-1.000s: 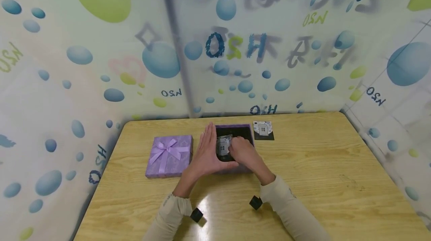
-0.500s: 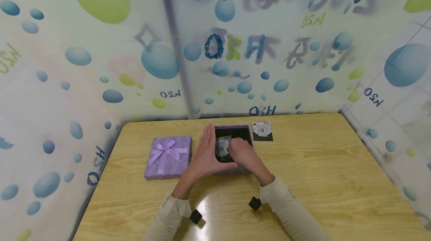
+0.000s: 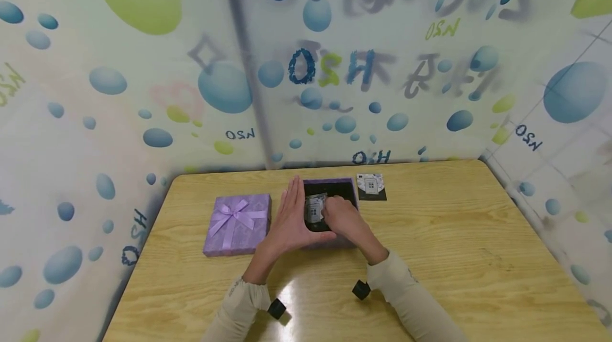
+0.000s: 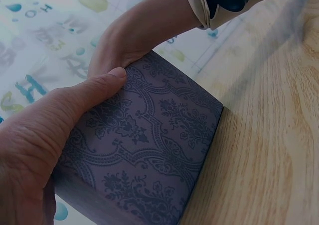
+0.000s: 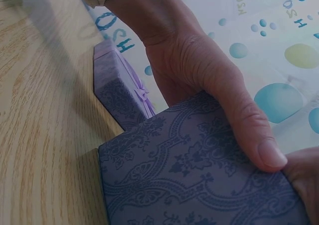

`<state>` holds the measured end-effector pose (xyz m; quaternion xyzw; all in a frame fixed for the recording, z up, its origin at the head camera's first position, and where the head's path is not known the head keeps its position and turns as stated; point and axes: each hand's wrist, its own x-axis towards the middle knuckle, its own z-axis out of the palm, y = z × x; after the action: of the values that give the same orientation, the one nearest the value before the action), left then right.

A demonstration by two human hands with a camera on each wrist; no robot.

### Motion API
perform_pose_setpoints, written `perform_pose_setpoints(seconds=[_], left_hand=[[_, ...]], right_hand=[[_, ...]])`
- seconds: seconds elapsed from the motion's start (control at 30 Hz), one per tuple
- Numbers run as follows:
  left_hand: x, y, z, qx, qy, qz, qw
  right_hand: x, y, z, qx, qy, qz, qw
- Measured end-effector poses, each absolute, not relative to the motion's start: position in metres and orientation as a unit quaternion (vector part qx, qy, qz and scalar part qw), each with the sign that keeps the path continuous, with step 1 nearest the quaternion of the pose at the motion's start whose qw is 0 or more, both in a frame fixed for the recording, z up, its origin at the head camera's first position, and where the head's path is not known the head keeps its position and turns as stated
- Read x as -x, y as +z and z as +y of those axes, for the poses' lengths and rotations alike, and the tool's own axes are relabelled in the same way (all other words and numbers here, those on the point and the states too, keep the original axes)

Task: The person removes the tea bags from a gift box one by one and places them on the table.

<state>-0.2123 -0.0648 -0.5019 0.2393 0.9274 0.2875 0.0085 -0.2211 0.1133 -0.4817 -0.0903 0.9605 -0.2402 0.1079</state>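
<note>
A purple patterned gift box point(image 3: 354, 189) with a dark inside stands at the back of the wooden table. My left hand point(image 3: 288, 220) braces its near left corner, straight fingers along the left side and thumb along the near wall point(image 4: 144, 135). My right hand point(image 3: 341, 214) reaches into the box over the near wall, fingers bent down. Inside, a small grey-and-white printed packet point(image 3: 314, 208) lies right at the right hand's fingers. Those fingertips are hidden, so I cannot tell whether they pinch it.
Left of the box lies its purple lid point(image 3: 239, 225) with a ribbon bow. A flat white-and-black printed packet point(image 3: 371, 187) lies at the box's right. The wooden table point(image 3: 454, 246) meets a patterned backdrop point(image 3: 268, 76) at the back.
Both hands, the box and the packet keep their places. Only the head view has shifted slightly.
</note>
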Motion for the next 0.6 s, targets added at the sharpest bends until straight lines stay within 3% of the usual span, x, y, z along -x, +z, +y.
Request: perform_pose_setpoints(seconds=[0.6], left_hand=[[0.212,-0.5015,-0.0639,-0.236,0.288,0.928,0.006]], right_hand=[[0.2241,-0.4826,0.1113,0.089,-0.209,0.97,0.081]])
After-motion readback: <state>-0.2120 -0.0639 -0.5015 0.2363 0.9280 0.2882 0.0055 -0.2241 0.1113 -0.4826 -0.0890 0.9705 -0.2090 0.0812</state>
